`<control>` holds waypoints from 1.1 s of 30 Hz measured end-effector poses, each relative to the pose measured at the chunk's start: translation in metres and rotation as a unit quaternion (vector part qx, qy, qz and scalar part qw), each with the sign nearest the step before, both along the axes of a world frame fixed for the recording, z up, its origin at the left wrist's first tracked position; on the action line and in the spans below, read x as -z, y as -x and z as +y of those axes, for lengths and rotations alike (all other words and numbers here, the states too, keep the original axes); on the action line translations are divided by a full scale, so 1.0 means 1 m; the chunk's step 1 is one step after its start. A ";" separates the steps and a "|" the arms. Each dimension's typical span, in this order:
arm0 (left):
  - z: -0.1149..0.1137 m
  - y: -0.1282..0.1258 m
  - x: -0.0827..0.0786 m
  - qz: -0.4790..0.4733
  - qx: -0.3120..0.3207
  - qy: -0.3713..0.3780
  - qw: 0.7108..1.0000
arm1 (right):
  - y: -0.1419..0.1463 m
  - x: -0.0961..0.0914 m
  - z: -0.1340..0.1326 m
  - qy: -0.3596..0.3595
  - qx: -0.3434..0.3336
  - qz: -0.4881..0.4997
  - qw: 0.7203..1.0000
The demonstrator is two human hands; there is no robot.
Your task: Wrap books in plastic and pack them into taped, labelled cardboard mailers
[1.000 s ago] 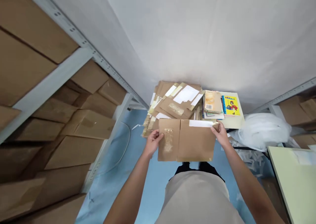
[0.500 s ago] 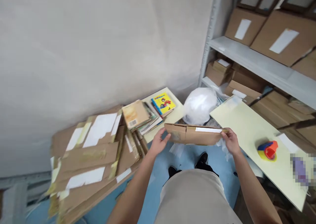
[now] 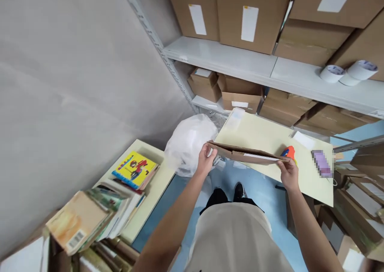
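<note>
I hold a flattened cardboard box [image 3: 243, 153] edge-on in front of me, over the near edge of a pale yellow table [image 3: 258, 136]. My left hand [image 3: 206, 160] grips its left end with the fingers curled round it. Its right end is pinched in my right hand [image 3: 288, 173]. A white label strip runs along the cardboard's near face. An orange and blue tape dispenser [image 3: 289, 153] sits on the table just behind my right hand.
A white plastic bag [image 3: 189, 142] lies left of the table. A low table at the lower left carries a stack of books [image 3: 99, 214] and a yellow book [image 3: 135, 169]. Metal shelves [image 3: 261, 68] hold cardboard boxes and tape rolls [image 3: 345, 72]. The floor is blue.
My view has swung right, from the pile of flattened cartons to the yellow table and shelves. The cardboard has come along in both hands and tilted from facing me to nearly flat.
</note>
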State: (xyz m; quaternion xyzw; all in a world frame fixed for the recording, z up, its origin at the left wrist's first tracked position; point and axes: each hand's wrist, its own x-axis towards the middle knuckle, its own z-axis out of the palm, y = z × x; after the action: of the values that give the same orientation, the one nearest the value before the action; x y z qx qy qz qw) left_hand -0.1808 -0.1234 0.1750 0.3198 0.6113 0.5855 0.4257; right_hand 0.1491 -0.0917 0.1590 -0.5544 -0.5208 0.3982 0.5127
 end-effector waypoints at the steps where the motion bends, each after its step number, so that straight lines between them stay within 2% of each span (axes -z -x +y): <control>1: 0.009 -0.003 0.001 -0.001 0.010 0.003 1.000 | -0.002 0.001 0.002 0.001 0.012 0.000 1.000; 6: 0.053 -0.003 0.016 0.013 0.060 0.050 0.997 | -0.001 0.006 0.012 -0.002 0.063 -0.011 0.998; 11: 0.099 0.000 0.029 0.017 0.117 0.121 0.986 | 0.008 0.003 0.025 -0.007 0.092 -0.057 0.994; 15: 0.131 -0.005 0.030 -0.039 0.172 0.139 0.974 | 0.021 0.004 0.031 0.015 0.122 -0.089 0.988; 18: 0.150 -0.010 0.026 -0.039 0.206 0.127 0.969 | 0.031 0.006 0.030 0.043 0.137 -0.092 0.985; 22: 0.169 -0.016 0.019 0.024 0.262 0.095 0.960 | 0.036 0.005 0.024 0.085 0.133 -0.090 0.983; 26: 0.186 -0.024 0.018 0.119 0.317 0.084 0.937 | 0.028 0.005 0.023 0.107 0.106 -0.105 0.983; 30: 0.201 -0.035 0.017 0.258 0.344 0.092 0.898 | 0.019 0.005 0.039 0.130 0.133 -0.160 0.969; 33: 0.206 -0.043 0.014 0.327 0.348 0.108 0.872 | 0.015 0.002 0.054 0.133 0.145 -0.210 0.958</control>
State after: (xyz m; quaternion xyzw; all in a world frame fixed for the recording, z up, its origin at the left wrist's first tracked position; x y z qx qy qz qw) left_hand -0.1378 0.0827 0.1609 0.6369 0.6241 0.1914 0.4101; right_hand 0.1344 -0.0377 0.1570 -0.7583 -0.4728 0.2603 0.3656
